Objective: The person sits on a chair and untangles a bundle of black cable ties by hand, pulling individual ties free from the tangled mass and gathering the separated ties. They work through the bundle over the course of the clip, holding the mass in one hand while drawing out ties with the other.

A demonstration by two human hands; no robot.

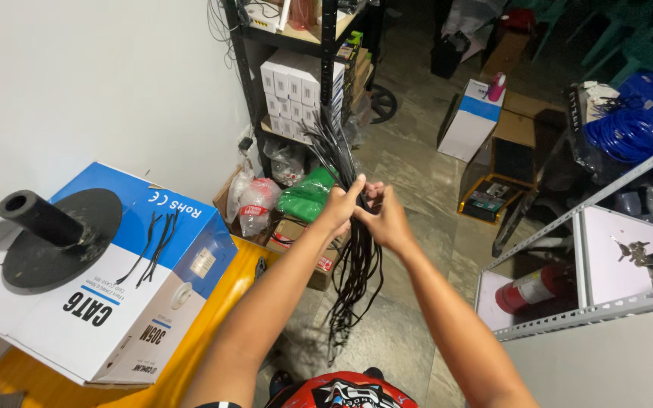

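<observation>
Left hand (339, 205) and right hand (384, 219) both grip one bundle of black ties (353, 264), hands touching. Loose ties (153, 245) lie on the blue-white box (126, 302) beside a black spool (58, 234).

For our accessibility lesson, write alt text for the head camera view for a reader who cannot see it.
Both hands, left hand and right hand, grip a bundle of long thin black cable ties held out over a tiled floor. To the left, a blue and white cardboard box carries a black plastic spool hub and a few loose ties.

Yellow table (213, 332) under a blue-and-white cable box (126, 302); black spool flange (58, 238) and loose ties (153, 245) on top.
</observation>
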